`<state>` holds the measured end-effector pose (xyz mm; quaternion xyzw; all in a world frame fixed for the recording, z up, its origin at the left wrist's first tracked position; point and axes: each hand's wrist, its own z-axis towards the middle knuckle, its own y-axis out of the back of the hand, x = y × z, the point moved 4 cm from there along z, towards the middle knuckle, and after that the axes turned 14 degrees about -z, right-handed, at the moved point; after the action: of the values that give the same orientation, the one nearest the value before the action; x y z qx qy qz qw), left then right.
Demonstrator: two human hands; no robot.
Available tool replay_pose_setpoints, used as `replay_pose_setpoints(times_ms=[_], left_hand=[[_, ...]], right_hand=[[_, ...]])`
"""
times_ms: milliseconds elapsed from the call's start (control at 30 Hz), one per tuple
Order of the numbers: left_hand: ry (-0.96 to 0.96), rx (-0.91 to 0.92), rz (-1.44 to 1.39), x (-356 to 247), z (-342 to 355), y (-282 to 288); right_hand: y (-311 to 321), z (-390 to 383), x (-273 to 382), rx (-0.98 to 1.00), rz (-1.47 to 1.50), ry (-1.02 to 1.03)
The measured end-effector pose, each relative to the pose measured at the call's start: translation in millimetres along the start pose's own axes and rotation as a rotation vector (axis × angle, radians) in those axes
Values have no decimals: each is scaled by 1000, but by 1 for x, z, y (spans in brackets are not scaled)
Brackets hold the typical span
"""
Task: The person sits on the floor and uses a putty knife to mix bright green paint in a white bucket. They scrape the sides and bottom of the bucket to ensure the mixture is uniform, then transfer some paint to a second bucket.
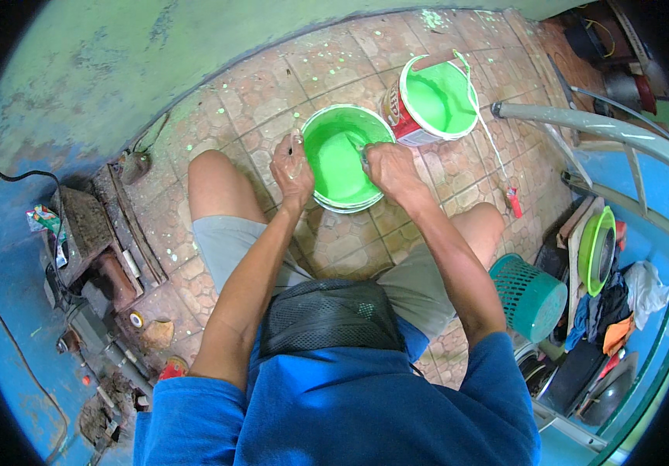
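Note:
A white-rimmed bucket [338, 194] of bright green paint stands on the tiled floor between my knees. My left hand [292, 171] is closed on its left rim. My right hand [389, 171] is closed at the right rim, its fingertips just inside; whether anything else is under them I cannot make out. Behind to the right stands a second white-and-red bucket [416, 124] with green paint, a flat bar across its top and a pale handle. A white cord or rod runs down from it to a small red piece [514, 200] on the floor.
A green-stained wall [102, 70] borders the back left. Pipes and debris [105, 342] lie at left. At right are a grey rail [598, 120], a teal basket [528, 299], a lime basin [592, 248] and piled cloths [637, 295]. Pots [622, 89] sit at the upper right.

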<state>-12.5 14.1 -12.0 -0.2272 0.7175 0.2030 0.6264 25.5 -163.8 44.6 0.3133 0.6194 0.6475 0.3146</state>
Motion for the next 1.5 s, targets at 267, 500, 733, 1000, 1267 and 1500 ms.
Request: replay_pose_setpoints(times_ms=[267,500,733,1000,1267,1500], left_hand=[[16,19,67,5,3,2],[0,11,48,-2,0,1],[8,5,96,-4,1,1],[-23,-16,29,4,4,1],[-26,-6,84,3,3,1],[37,-16,76,-5,0,0]], right_hand=[[-8,-11,30,82,71,199],[0,4,17,-30,41,86],[-11,1,44,-36,150,240],[4,-14,28,118,75,242],[11,-5,-9,-39,49,93],[-1,-13,15,169,74,116]])
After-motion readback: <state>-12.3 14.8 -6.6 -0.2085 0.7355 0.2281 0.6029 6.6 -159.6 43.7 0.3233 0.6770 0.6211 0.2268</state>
